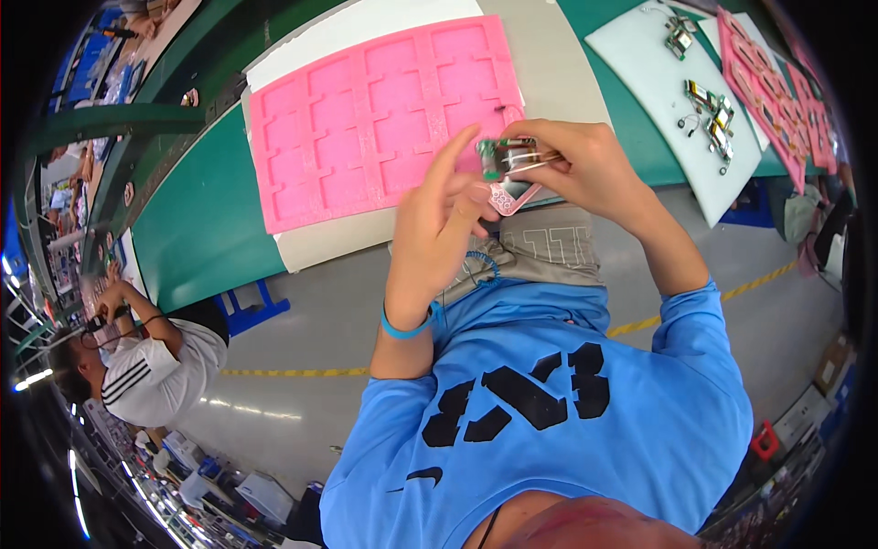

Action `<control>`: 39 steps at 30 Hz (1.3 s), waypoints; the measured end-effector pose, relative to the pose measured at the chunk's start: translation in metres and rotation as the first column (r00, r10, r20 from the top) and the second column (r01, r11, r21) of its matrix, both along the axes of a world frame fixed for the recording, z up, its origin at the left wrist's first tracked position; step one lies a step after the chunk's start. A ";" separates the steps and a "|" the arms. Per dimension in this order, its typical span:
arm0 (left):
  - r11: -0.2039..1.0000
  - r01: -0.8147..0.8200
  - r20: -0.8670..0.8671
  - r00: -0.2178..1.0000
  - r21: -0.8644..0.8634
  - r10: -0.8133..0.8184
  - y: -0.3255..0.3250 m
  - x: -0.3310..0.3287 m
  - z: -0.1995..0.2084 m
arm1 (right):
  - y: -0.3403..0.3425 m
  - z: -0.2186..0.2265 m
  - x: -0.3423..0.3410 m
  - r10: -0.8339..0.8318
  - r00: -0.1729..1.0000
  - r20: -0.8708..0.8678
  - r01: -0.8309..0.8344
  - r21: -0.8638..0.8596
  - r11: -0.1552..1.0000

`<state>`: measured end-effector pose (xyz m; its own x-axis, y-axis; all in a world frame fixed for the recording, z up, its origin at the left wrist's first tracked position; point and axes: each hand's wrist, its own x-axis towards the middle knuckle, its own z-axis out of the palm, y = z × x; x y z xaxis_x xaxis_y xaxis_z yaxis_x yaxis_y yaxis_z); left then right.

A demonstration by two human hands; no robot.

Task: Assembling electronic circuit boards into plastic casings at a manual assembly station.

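In front of my waist, at the table's near edge, my right hand (590,169) pinches a small circuit board assembly (498,158) with green and metallic parts. Thin pale strips stick out between those fingers; I cannot make out what they are. Just below the board is a small pink casing (505,199) with a patterned face and a dark panel. My left hand (437,224) is at the casing's left end, thumb and lower fingers closed about it, while its index finger points up beside the board. The left fingers are slightly blurred and partly hide the casing.
A pink foam tray (384,119) with rows of recesses lies on the green table (197,220). To the right, a white foam sheet (640,82) bears several circuit assemblies (712,119), beside pink trays (764,91) of parts. Another person (169,366) works at the left.
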<state>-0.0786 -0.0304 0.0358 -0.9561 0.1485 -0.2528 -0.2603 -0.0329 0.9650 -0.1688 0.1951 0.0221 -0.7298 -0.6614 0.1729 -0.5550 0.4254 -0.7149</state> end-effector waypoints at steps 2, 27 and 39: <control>0.917 -0.181 -0.305 0.950 -0.355 0.069 0.007 0.011 -0.006 | 0.002 0.005 0.002 -0.009 1.000 -0.030 0.009 -0.013 1.000; 0.701 -0.580 -0.739 0.664 -0.416 0.111 0.005 0.017 -0.074 | -0.016 0.027 -0.007 0.057 0.930 0.362 -0.133 0.189 0.973; 0.624 -0.529 -0.703 0.709 -0.575 -0.047 -0.060 0.033 -0.017 | -0.160 0.064 -0.196 0.136 0.956 -0.261 -0.076 0.230 0.970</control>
